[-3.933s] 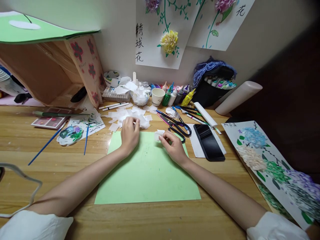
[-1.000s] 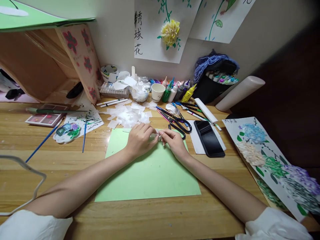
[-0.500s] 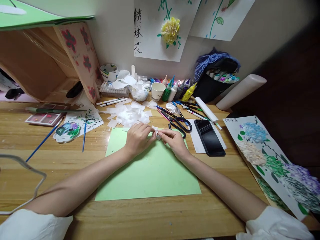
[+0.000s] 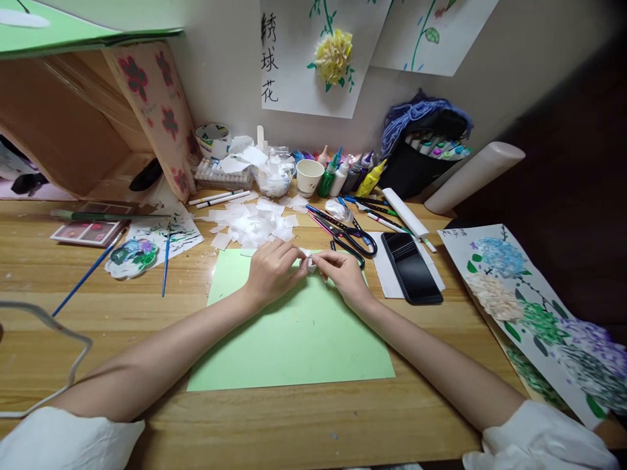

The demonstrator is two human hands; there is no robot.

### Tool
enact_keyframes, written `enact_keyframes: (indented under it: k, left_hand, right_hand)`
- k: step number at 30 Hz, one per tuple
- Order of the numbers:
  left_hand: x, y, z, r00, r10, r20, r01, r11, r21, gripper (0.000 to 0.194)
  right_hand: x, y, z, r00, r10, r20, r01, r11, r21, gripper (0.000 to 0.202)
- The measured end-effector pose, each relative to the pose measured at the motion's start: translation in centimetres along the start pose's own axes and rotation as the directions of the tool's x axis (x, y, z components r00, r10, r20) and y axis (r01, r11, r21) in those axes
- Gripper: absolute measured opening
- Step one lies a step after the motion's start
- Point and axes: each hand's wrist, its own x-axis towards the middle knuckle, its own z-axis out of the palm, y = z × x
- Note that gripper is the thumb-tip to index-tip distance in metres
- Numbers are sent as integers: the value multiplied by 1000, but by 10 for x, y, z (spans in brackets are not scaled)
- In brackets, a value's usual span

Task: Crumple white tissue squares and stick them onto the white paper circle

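Over the top part of a light green sheet of paper [image 4: 294,339], my two hands meet at a small piece of white paper [image 4: 311,262]. My left hand [image 4: 273,269] pinches it from the left, fingers curled. From the right, my right hand [image 4: 341,275] grips it between thumb and forefinger. The piece looks creased, and fingertips cover part of it. Just beyond my hands lies a loose heap of white paper squares [image 4: 257,220]. Black-handled scissors [image 4: 347,236] rest to the right of the heap, close to my right hand.
A phone [image 4: 411,267] lies on white paper at right, beside a sheet of paper flowers [image 4: 533,313]. Paint bottles [image 4: 337,177], a paper cup [image 4: 309,179] and a black pen holder [image 4: 416,163] line the wall. Brushes [image 4: 88,274] and a paint palette [image 4: 132,258] lie left.
Both hands stay pinched on the small white paper, with slight finger movement that shows more of the piece between them. The view has shifted a little.
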Motion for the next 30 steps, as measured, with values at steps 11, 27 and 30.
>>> enact_keyframes:
  k: [11, 27, 30]
  left_hand:
    - [0, 0, 0, 1000, -18, 21, 18, 1000, -20, 11]
    - [1, 0, -1, 990, -138, 1, 137, 989, -55, 5]
    - [2, 1, -1, 989, -150, -11, 149, 987, -59, 3]
  right_hand:
    - [0, 1, 0, 1000, -19, -23, 18, 999, -46, 26]
    - [1, 6, 0, 995, -6, -98, 9, 999, 33, 25]
    - [1, 7, -1, 993, -8, -118, 15, 998, 59, 25]
